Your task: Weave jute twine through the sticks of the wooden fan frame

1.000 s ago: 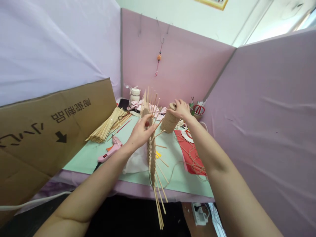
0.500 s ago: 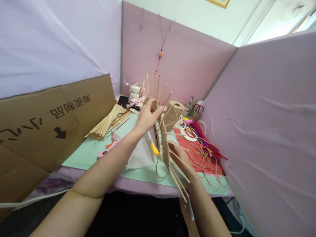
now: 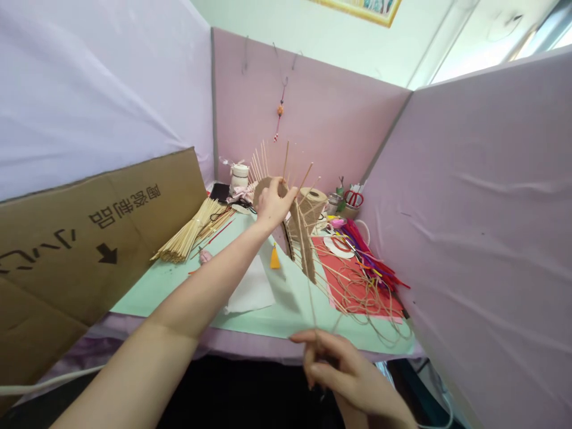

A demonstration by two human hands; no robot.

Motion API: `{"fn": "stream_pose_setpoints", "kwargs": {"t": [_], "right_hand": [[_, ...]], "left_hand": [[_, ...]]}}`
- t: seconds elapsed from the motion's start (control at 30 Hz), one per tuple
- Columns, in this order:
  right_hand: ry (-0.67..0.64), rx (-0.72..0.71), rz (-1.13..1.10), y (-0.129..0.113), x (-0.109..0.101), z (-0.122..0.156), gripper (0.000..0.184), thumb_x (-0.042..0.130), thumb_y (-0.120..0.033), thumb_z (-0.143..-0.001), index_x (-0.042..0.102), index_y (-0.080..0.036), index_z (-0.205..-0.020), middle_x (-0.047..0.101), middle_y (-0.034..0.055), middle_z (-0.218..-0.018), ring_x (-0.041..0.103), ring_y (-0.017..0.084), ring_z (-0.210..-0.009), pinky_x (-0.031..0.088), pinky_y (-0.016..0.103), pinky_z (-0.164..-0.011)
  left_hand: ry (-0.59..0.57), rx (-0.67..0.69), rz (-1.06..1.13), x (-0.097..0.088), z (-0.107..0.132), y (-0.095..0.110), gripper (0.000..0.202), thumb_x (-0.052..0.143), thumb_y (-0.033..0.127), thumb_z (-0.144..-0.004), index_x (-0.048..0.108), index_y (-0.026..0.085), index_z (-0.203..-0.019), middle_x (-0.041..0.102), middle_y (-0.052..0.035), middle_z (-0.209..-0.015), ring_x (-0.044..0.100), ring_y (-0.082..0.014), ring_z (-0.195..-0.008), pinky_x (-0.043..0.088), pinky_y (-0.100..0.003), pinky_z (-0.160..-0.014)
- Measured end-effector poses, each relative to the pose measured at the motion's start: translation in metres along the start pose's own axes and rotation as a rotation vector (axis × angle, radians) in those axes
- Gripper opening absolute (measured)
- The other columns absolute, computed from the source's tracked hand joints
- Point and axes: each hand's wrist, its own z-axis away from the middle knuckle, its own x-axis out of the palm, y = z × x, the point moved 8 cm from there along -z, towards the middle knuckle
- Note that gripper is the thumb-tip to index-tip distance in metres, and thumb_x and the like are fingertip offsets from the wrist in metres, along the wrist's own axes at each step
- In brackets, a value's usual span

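My left hand grips the top of a brown cardboard frame with thin wooden sticks fanning out around its edge. The frame is held tilted on its side above the table. Low at the front, my right hand is closed on a strand of twine, which runs taut up to the frame. Behind the frame stands a spool of brown twine. A yellow-orange tag-like piece shows beside the frame's lower left; its kind is unclear.
A bundle of wooden sticks lies at left beside a cardboard panel. A glue gun is partly hidden by my left forearm. Loose twine tangles over red sheets, near pipe cleaners and red-handled scissors.
My right hand has moved from behind the frame's lower part down toward my body, drawing the twine taut. My left hand keeps its hold, and the frame has turned slightly.
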Motion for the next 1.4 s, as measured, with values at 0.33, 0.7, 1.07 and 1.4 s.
{"fn": "stream_pose_setpoints", "kwargs": {"t": [0.33,0.7,1.07,1.4], "right_hand": [[0.918,-0.521,0.024,-0.091,-0.135,0.122,0.019,0.062,-0.047,-0.082,0.070,-0.031,-0.077,0.047,0.0026,-0.047,0.042,0.015,-0.045,0.028,0.031,-0.044],[0.958,0.073,0.532,-0.046,-0.231,-0.008,0.024,0.053,-0.039,-0.082,0.065,-0.019,-0.074,0.050,-0.0007,-0.054,0.044,0.013,-0.049,0.034,0.028,-0.050],[0.491,-0.221,0.428,-0.085,-0.144,-0.067,0.034,0.047,-0.031,-0.089,0.065,-0.025,-0.117,0.067,0.0054,-0.122,0.059,0.019,-0.117,0.042,0.037,-0.104],[0.310,-0.101,0.182,-0.042,-0.147,-0.110,0.033,0.069,-0.042,-0.079,0.068,-0.018,-0.102,0.070,0.0073,-0.105,0.063,0.019,-0.100,0.047,0.036,-0.093]], "left_hand": [[-0.160,0.019,-0.119,0.024,0.023,-0.016,0.047,0.056,0.052,-0.084,0.056,0.027,-0.124,0.061,-0.0081,-0.097,0.058,-0.0278,-0.102,0.044,-0.042,-0.090],[-0.404,0.130,0.155,0.030,0.020,-0.013,0.043,0.047,0.040,-0.088,0.056,0.020,-0.124,0.062,-0.0074,-0.124,0.057,-0.0217,-0.112,0.041,-0.036,-0.103],[-0.356,0.176,0.094,0.039,0.019,-0.014,0.044,0.041,0.022,-0.082,0.057,0.019,-0.123,0.062,-0.0065,-0.126,0.054,-0.0228,-0.118,0.038,-0.039,-0.109],[-0.359,0.142,0.014,0.047,0.018,-0.018,0.050,0.045,0.028,-0.081,0.054,0.021,-0.130,0.064,-0.0075,-0.103,0.059,-0.0249,-0.101,0.046,-0.043,-0.094]]}}
